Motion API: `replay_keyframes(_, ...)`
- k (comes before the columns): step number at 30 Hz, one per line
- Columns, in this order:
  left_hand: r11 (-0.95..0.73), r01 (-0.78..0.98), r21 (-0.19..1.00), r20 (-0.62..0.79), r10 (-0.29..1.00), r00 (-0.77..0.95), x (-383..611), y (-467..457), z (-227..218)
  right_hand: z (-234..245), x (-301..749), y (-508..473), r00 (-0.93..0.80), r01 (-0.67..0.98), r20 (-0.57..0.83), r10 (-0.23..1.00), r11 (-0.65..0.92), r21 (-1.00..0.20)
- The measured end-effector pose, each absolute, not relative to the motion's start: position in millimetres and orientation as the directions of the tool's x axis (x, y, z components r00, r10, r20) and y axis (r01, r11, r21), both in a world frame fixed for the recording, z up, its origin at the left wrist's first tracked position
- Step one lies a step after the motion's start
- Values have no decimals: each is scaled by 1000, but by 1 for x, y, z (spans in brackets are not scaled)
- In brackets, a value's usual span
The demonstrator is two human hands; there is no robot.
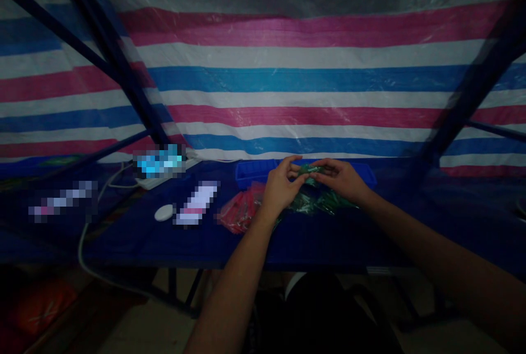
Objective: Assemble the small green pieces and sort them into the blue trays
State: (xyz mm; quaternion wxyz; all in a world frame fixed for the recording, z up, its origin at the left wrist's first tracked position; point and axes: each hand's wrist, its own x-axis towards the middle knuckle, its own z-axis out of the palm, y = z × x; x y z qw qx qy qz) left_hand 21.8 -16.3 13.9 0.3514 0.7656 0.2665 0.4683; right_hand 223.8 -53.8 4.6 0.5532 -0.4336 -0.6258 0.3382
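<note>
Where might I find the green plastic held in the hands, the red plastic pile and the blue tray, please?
Green plastic (311, 169): head view, visible middle.
Red plastic pile (241, 211): head view, visible middle.
Blue tray (251, 175): head view, left part.

Left hand (281, 188) and right hand (344, 180) bare, forearms (236, 283) bare too. Black or very dark clothing (329, 315) near centre, details lost in shadow; pale curved patch (292, 284) at its far-left edge, unclear what.

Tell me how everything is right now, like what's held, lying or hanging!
Left hand: pinching a green packet
Right hand: pinching it too
Red packets: piled on the table
Loose green packets: lying below the hands
Blue tray: partly hidden
White disc: lying flat
Striped sheet: hanging, slightly wrinkled
</note>
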Motion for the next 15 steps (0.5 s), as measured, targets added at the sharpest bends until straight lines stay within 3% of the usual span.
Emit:
replay_keyframes(10,-544,20,839,494,777,389,22,-11,8,6,219,-54,47,104,395,917,389,-915)
replay_keyframes(15,-649,119,751,600,747,287,21,-10,11,4,223,-49,169,122,440,882,424,-897)
